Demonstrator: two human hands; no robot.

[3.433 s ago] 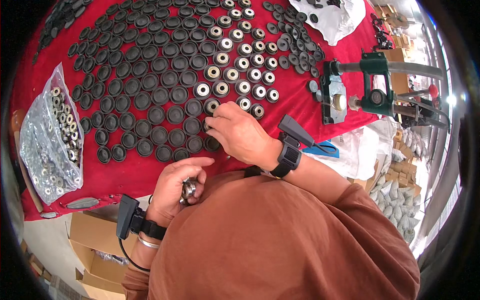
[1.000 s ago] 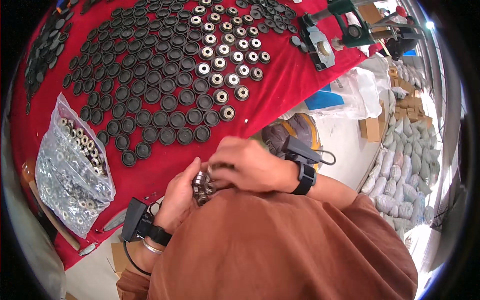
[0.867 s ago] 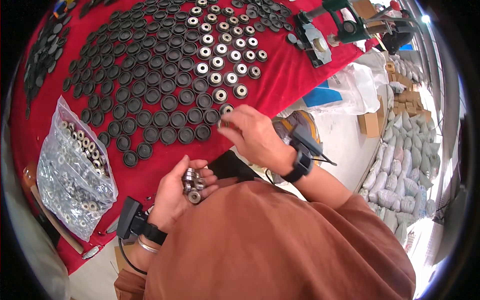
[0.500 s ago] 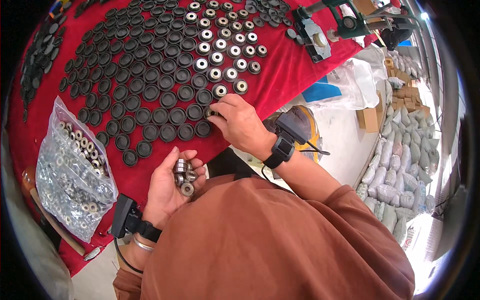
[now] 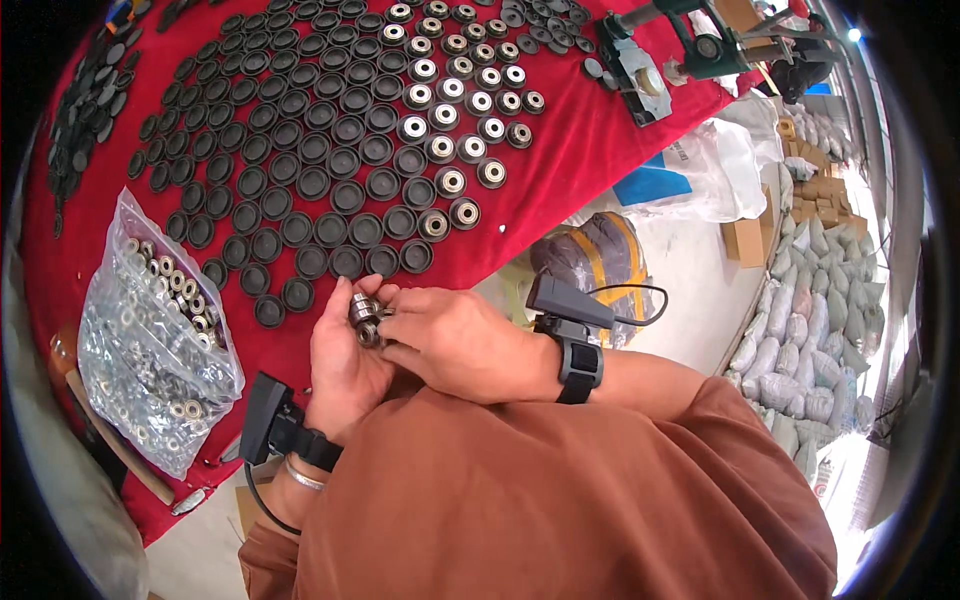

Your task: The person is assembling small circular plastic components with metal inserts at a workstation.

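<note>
Small silver ball bearings point(image 5: 361, 308) lie cupped in my left hand point(image 5: 338, 362), its fingers curled around them. My right hand point(image 5: 462, 345) has come against the left one, thumb and fingers closed at the bearings; its fingertips are partly hidden. Just beyond both hands, rows of round black plastic cups point(image 5: 347, 196) lie on the red cloth point(image 5: 520, 225). Toward the right of these rows, many cups have a bearing seated in them, the nearest being a filled cup point(image 5: 465, 212). Others in the rows hold nothing.
At the left lies a clear plastic bag point(image 5: 150, 350) of bearings, beside a wooden handle point(image 5: 120, 440). Flat black discs point(image 5: 95, 115) are heaped far left. A green hand press point(image 5: 700, 50) stands far right. Filled sacks point(image 5: 800, 330) line the floor at right.
My right hand has left the near edge of the cup rows and moved down and left to my left palm. A bearing now shows in the cup where it was.
</note>
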